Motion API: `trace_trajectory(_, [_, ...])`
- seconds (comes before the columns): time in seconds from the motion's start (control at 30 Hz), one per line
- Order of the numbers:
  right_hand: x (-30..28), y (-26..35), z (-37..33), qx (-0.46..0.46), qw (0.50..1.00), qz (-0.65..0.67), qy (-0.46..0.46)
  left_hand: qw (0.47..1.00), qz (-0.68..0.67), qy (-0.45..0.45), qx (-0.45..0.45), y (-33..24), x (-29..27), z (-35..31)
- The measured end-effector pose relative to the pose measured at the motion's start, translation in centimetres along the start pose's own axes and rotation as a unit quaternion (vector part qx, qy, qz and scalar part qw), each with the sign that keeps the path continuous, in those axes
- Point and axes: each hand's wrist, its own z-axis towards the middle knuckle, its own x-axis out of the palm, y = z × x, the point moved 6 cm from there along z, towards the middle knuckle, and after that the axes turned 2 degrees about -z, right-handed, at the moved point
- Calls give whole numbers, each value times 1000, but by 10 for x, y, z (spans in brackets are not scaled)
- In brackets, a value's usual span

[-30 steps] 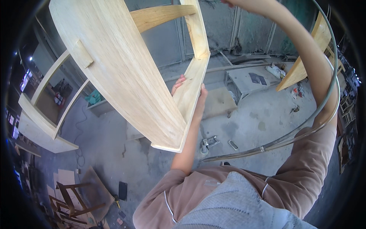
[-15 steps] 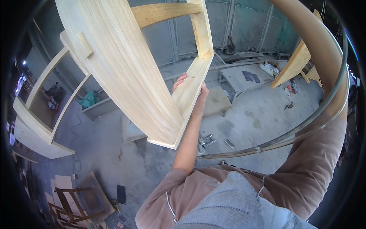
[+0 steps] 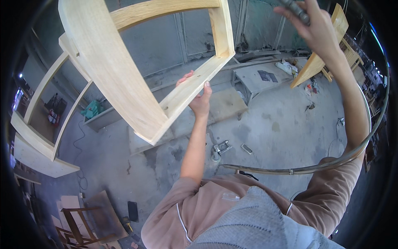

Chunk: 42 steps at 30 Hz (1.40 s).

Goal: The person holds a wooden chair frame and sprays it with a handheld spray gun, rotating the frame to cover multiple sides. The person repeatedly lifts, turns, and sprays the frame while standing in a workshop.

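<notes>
Above the dusty floor (image 3: pixel 286 124), the left hand (image 3: pixel 200 96) clamped its fingers on the lower rail of a pale wooden frame (image 3: pixel 124 70) held overhead; stiff and bulky, it seemed best gripped by its rails. The right hand (image 3: pixel 317 27) closed on a dark tool (image 3: pixel 295 8), its hose (image 3: pixel 323 164) looping near a low bench (image 3: pixel 265 79).
</notes>
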Motion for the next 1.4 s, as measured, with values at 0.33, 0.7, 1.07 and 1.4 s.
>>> trace_trajectory(0.33, [63, 13, -99, -6, 968, 222, 119, 973, -184, -58, -125, 8, -5, -5])
trace_trajectory(0.7, [72, 109, -104, -295, 901, 316, 48, 884, -330, -95, -318, -28, 16, -26])
trace_trajectory(1.07, [51, 81, -55, -183, 957, 220, -55, 889, -301, -1, -345, -22, 42, -53])
trace_trajectory(1.4, [49, 54, -130, -132, 916, 348, 147, 883, -282, -42, -373, -14, 40, -41])
